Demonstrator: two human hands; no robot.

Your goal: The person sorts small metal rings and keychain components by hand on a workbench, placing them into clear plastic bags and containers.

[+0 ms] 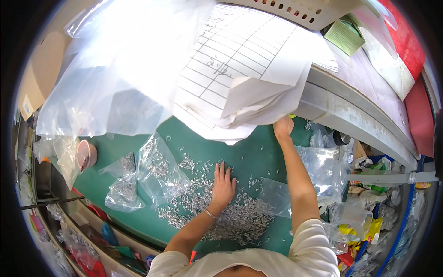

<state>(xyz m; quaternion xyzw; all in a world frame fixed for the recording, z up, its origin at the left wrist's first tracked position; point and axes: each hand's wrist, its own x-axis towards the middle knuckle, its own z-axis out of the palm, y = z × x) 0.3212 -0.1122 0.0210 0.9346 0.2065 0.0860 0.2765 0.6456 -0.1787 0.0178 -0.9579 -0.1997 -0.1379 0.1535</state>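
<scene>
My left hand (224, 185) lies flat with fingers stretched out on the edge of a spread pile of small shiny metal pieces (240, 221), many of them curved like hooks or rings. Further off, at the far right of the green table (254, 147), my right hand (283, 127) is closed. A bit of yellow-green (292, 116) shows by its fingers, but what it grips is not clear. Left of the pile, a clear plastic bag (159, 168) holds more such pieces. Beside it sits another filled clear bag (124, 196).
A pink cup (86, 154) stands at the left. Paper sheets with a ruled table (240, 51) and large plastic sheeting (115, 69) hang over the far side, below a white basket (295, 11). Flat clear bags (323, 171) lie right of my right forearm. Open drawers line the lower left.
</scene>
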